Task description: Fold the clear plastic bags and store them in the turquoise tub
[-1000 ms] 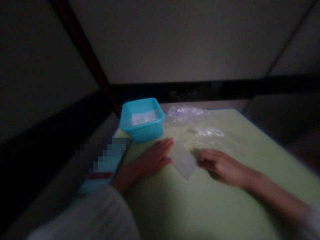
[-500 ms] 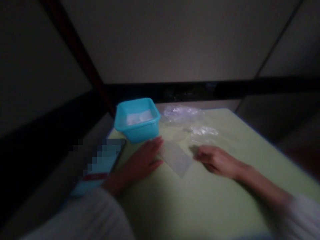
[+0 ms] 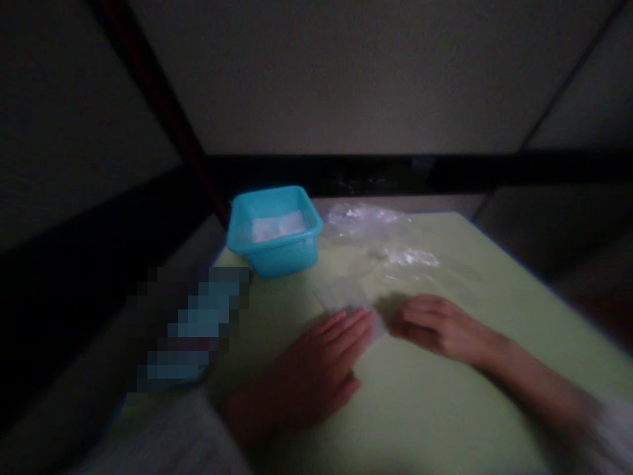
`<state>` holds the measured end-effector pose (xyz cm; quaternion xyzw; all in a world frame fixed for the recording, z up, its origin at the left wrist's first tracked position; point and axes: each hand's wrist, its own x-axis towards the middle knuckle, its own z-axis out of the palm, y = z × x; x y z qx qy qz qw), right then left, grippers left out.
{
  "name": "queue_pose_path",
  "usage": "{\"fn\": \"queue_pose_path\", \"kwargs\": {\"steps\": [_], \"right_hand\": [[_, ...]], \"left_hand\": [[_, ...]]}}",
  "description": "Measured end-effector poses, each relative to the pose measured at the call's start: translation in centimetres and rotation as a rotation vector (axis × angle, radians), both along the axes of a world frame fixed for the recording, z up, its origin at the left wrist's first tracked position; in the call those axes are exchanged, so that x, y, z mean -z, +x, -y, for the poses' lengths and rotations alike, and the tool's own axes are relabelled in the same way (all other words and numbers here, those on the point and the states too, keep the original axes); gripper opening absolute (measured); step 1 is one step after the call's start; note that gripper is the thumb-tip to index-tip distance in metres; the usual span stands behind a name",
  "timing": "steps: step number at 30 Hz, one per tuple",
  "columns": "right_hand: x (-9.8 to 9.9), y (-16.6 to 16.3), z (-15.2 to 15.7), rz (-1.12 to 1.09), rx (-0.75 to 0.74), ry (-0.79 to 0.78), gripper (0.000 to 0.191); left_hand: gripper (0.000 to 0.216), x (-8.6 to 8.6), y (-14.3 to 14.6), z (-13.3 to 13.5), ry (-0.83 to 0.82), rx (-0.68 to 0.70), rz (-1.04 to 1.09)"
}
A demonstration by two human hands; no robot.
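Observation:
A small clear plastic sheet (image 3: pixel 343 293) lies flat on the pale green table (image 3: pixel 435 409). My left hand (image 3: pixel 316 369) lies flat with fingers stretched out, its fingertips on the sheet's near edge. My right hand (image 3: pixel 438 326) rests on the table just right of the sheet, fingers curled loosely toward it; I cannot make out whether it pinches the sheet's corner. The picture is dim and blurred.
A turquoise plastic tub (image 3: pixel 274 231) with something white inside stands at the table's far left corner. Crumpled clear plastic bags (image 3: pixel 386 241) lie behind the sheet. A blurred-out blue object (image 3: pixel 185 326) sits at the table's left edge. Dark walls surround the table.
My left hand has slid back toward me and to the right, from beside the tub to the sheet's near edge. The sheet now lies farther from me. My right hand has barely moved.

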<state>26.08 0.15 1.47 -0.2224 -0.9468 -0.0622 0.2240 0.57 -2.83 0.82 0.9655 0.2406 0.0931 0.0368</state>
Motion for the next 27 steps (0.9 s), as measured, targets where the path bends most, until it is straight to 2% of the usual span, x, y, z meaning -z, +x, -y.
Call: {"fn": "queue_pose_path", "kwargs": {"steps": [3,9,16,27], "right_hand": [[0.06,-0.13,0.05,0.012,-0.011,0.029,0.038],[0.18,-0.31,0.06,0.045,-0.048,0.1,0.034],[-0.43,-0.74,0.27,0.101,-0.093,0.184,0.033],[-0.14,-0.78,0.11,0.172,-0.119,0.21,0.028]], "left_hand": [[0.068,0.21,-0.17,-0.18,-0.086,-0.014,-0.018],[0.065,0.6,-0.38,-0.54,-0.174,-0.004,-0.02],[0.062,0.58,-0.37,-0.61,-0.171,0.016,-0.007],[0.062,0.44,-0.26,-0.55,-0.161,0.015,0.021]]}}
